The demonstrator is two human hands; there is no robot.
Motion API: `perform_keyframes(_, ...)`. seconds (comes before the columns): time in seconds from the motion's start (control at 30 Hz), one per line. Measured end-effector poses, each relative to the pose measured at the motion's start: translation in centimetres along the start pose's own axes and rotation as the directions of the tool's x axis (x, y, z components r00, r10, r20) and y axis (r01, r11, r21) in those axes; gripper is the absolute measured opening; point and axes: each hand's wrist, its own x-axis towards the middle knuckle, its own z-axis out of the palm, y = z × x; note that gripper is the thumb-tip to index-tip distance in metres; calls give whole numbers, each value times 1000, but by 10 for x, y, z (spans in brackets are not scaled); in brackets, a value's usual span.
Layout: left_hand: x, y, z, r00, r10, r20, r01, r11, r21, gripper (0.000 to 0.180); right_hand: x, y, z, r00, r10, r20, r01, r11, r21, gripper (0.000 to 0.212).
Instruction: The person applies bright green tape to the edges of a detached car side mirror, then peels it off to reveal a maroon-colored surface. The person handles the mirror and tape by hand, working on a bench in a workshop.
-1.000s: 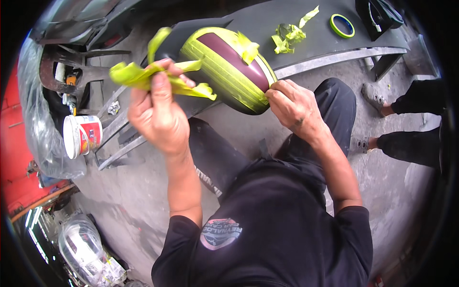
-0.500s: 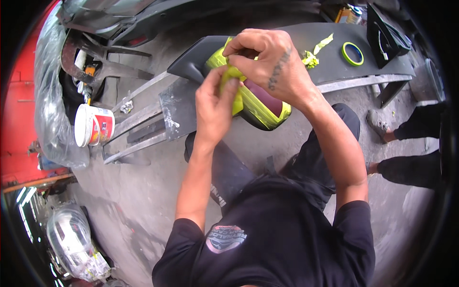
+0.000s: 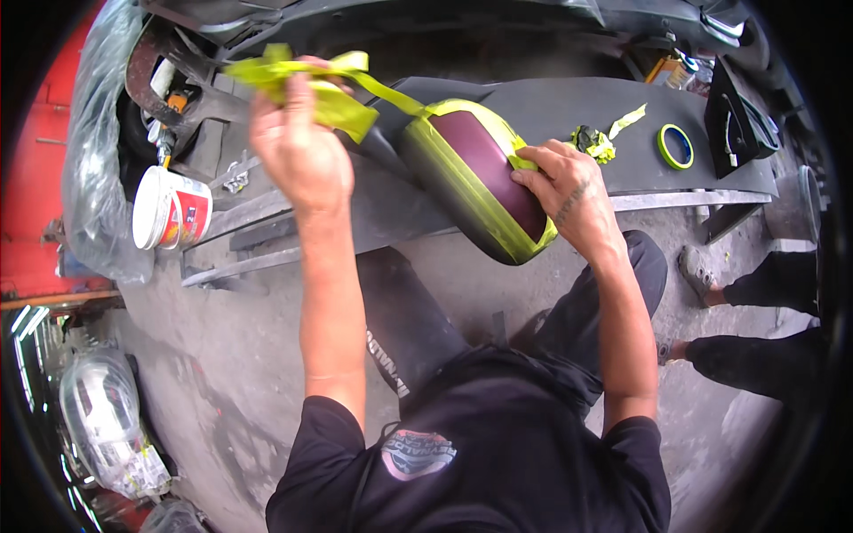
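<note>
A car side mirror [image 3: 487, 160] with a black housing and a maroon panel lies tilted on the dark bench in front of me. Yellow-green masking tape [image 3: 462, 194] frames the panel. Up and to the left, my left hand [image 3: 302, 147] is closed on a loose bunch of masking tape [image 3: 342, 111]. One strip from that bunch stretches taut to the mirror's top edge. My right hand [image 3: 569, 191] grips the mirror's right side, thumb over the edge of the panel and fingers at the taped border. Its fingertips cover a bit of tape there.
On the bench [image 3: 649, 173], a crumpled tape wad [image 3: 597, 147] and a tape roll [image 3: 675, 147] lie right of the mirror, near a black angular part [image 3: 742, 120]. A white bucket [image 3: 160, 209] and a plastic chair [image 3: 191, 75] stand left. Another person's legs [image 3: 755, 355] are at right.
My left hand has swung up and left, drawing the tape away from the mirror. My right hand has left the tape for the mirror's right side. More of the maroon panel shows.
</note>
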Motion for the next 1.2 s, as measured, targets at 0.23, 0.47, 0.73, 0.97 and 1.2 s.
perform_keyframes(0.23,35,51,7,981,-30,193,21,998,53,20,29,0,-6,1000,4,-20,-1,991,132,13)
perform_keyframes(0.47,-65,-21,6,769,-575,280,492,812,315,25,66,-18,-4,962,103,-254,3,922,387,18)
perform_keyframes(0.73,-78,-15,32,708,-581,400,166,688,706,34,83,-13,-3,934,68,-352,64,934,351,19)
perform_keyframes(0.97,-82,-34,35,736,-520,434,97,715,693,33,144,-80,-82,780,-114,-615,435,806,401,21)
perform_keyframes(1.2,-100,-10,22,916,-388,101,390,921,3,21,81,-60,-60,897,-283,-340,378,890,255,16)
